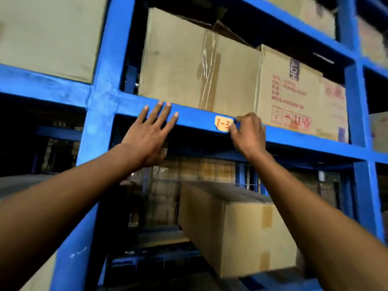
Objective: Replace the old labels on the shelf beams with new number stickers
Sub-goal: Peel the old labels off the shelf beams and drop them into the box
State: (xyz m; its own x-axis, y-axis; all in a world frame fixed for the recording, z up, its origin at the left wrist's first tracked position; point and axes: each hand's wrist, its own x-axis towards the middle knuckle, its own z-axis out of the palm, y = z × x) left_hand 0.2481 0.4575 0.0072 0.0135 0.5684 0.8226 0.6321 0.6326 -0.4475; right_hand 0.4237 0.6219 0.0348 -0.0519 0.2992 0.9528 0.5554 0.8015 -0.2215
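My right hand [248, 131] pinches the right edge of the "1-3" label [224, 123] on the blue shelf beam [195, 118]; my left hand [150, 133] lies flat, fingers spread, bracing. Thin paper, likely tears—I'd peel slowly from that corner.

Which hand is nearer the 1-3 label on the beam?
Right. The right hand pinches the 1-3 label at its right edge; the left hand presses flat on the beam well left of it.
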